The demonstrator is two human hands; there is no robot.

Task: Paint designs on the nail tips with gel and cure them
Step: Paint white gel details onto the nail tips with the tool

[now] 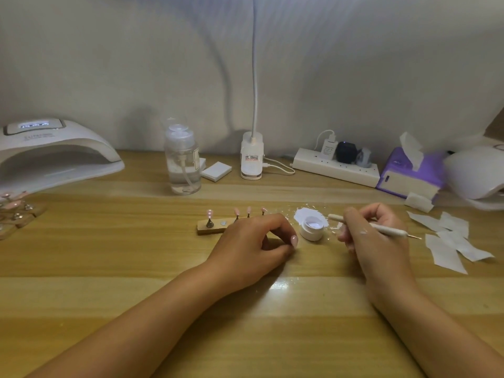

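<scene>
A small wooden holder [211,228] lies mid-table with several pink nail tips [209,213] standing on pegs. My left hand [253,242] rests curled on the table over the holder's right end, and whether it holds anything is hidden. An open white gel pot [312,229] sits right of it, beside a white smear [302,214] on the table. My right hand [373,236] grips a thin white dotting pen [392,231], its metal tip pointing right.
A white curing lamp [54,154] stands at the back left, more nail-tip stands [16,211] at the left edge. A clear pump bottle [182,162], lamp clip base [252,156], power strip [335,166], purple tissue box [409,175] line the back. Paper wipes [450,241] lie right.
</scene>
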